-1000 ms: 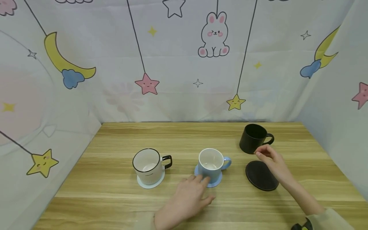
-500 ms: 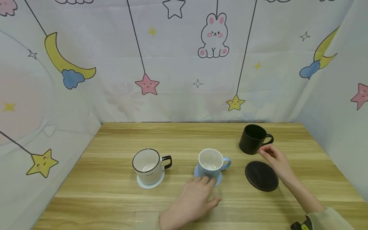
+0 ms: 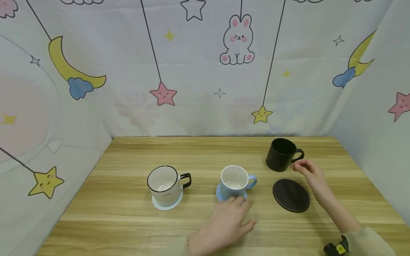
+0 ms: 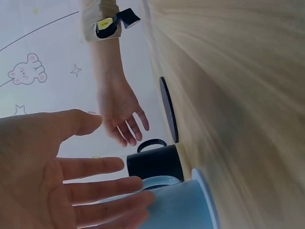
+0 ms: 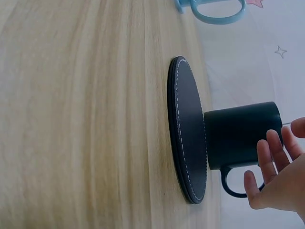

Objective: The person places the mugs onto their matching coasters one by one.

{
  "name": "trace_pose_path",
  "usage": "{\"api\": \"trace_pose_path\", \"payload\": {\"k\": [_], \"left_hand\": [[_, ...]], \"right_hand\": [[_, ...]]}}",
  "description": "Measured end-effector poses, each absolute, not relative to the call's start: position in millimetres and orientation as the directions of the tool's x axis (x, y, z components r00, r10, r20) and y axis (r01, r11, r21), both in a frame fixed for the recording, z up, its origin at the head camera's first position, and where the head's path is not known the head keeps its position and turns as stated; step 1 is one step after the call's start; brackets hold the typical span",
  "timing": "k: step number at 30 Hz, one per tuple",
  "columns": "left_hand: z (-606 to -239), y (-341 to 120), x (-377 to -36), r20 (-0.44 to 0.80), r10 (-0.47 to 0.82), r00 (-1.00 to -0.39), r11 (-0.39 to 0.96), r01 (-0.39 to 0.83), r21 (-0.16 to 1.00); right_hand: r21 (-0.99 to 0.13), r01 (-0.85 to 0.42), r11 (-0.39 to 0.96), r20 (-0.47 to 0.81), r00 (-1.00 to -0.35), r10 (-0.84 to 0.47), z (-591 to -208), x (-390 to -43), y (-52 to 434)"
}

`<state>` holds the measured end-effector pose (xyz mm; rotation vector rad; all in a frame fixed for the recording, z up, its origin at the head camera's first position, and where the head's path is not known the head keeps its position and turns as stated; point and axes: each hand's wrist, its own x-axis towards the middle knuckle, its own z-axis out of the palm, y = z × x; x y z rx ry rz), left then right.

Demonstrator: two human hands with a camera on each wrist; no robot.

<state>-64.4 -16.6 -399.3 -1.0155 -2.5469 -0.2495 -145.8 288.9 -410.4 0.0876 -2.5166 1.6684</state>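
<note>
Right hand (image 3: 312, 174) nearer black mug (image 3: 281, 154), wooden table (image 3: 128, 199), cartoon curtain walls (image 3: 128, 71)

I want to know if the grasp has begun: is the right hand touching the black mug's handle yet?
Apart. The head view shows bare table between the right hand and the black mug; the fingertips sit just short of its handle.

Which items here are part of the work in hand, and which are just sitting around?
In hand:
black mug, by the right hand
black coaster, bare
blue mug on its blue coaster, by the left hand

Lying about:
white mug on a pale coaster
printed backdrop
</note>
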Motion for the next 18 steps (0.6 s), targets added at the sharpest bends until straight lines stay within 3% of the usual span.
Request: {"api": "trace_pose_path", "payload": {"k": [4, 18], "left_hand": [[-406.0, -9.2, -69.4, 0.439, 0.628, -0.642, 0.711, 0.703, 0.01], [-414.0, 11.6, -79.1, 0.439, 0.62, -0.65, 0.714, 0.699, 0.028]], "right_hand": [[-0.924, -0.135, 0.357, 0.151, -0.988, 0.018, -412.4, -148.9, 292.1], [-0.929, -0.115, 0.352, 0.149, -0.986, 0.069, -416.3, -160.8, 302.7]]}}
